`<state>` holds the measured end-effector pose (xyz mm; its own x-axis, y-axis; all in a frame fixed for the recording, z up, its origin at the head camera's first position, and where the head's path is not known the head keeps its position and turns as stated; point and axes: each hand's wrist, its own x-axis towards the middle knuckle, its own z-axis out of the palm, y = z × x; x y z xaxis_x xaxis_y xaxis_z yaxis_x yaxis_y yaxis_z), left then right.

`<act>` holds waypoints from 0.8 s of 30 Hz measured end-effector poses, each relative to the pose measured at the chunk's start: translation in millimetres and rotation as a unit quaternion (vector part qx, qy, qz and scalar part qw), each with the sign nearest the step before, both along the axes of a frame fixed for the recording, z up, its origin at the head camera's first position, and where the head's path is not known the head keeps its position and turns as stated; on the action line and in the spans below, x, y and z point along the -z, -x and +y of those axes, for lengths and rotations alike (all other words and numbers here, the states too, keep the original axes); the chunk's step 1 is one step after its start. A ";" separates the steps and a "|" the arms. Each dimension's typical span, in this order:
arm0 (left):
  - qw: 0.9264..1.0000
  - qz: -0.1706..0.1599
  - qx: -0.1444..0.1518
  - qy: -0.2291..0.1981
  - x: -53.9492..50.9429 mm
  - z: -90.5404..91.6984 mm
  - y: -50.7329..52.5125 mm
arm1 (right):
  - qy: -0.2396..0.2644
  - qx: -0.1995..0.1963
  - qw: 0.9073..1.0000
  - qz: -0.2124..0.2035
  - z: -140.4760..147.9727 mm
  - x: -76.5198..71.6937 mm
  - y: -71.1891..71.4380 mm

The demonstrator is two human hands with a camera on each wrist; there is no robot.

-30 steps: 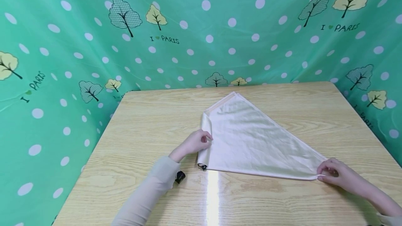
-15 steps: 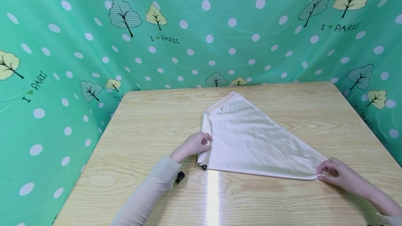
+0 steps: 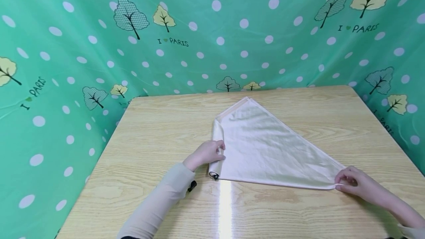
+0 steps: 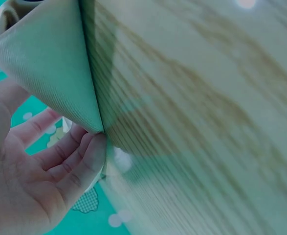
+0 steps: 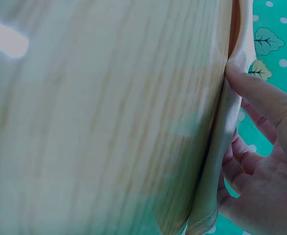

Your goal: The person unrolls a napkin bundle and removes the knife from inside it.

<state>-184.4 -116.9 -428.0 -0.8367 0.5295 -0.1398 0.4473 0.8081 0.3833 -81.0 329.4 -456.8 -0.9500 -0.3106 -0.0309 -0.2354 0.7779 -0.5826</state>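
A pale, silky cloth [image 3: 265,146] lies on the table, folded to a point at the far side and tapering to a corner at the right. Along its left side it is rolled into a narrow tube [image 3: 217,132]. My left hand [image 3: 206,153] grips this roll near its middle, thumb and fingers bent at its edge. In the left wrist view the thumb is hidden behind the cloth [image 4: 55,68]. At the cloth's right corner, my right hand [image 3: 355,183] pinches the fabric between thumb and fingers. A small black thing [image 3: 216,176] shows at the roll's near end.
The wooden table [image 3: 285,213] carries a bright strip of reflected light at the front. Another small black object [image 3: 192,186] sits beside the left sleeve. Green curtain cloth [image 3: 199,21] with white dots and trees surrounds the table at the back and sides.
My left hand has slid slightly toward the near end of the roll, its sleeve shifting a little. The right hand and the cloth have stayed in place.
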 end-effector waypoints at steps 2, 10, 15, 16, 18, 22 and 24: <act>1.000 0.009 0.004 0.010 0.7 1.3 0.6 | 0.002 -0.004 1.000 0.007 0.1 0.0 -0.1; 0.999 0.026 -0.003 0.023 5.2 3.0 1.8 | 0.006 -0.006 1.000 0.023 -0.4 0.3 -0.3; 1.000 0.008 -0.019 0.002 7.2 0.4 2.7 | 0.014 -0.006 1.000 0.026 0.0 1.6 -1.2; 1.000 0.005 -0.022 -0.002 7.4 -0.2 2.7 | 0.018 -0.008 0.999 0.029 0.0 2.1 -1.5; 1.000 -0.002 -0.028 -0.011 7.5 -1.2 2.4 | 0.023 -0.008 0.999 0.037 0.0 2.9 -1.6; 0.999 -0.008 -0.033 -0.029 6.9 -3.0 1.3 | 0.037 -0.018 0.998 0.052 0.5 4.2 -1.3; 0.998 -0.013 -0.037 -0.040 6.3 -3.8 0.7 | 0.039 -0.018 0.998 0.055 0.7 4.7 -1.0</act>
<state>-185.2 -120.7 -434.3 -0.8705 0.4771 -0.1212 0.3770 0.8045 0.4589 -80.0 330.1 -461.5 -0.9347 -0.3416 0.0979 -0.3276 0.7215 -0.6100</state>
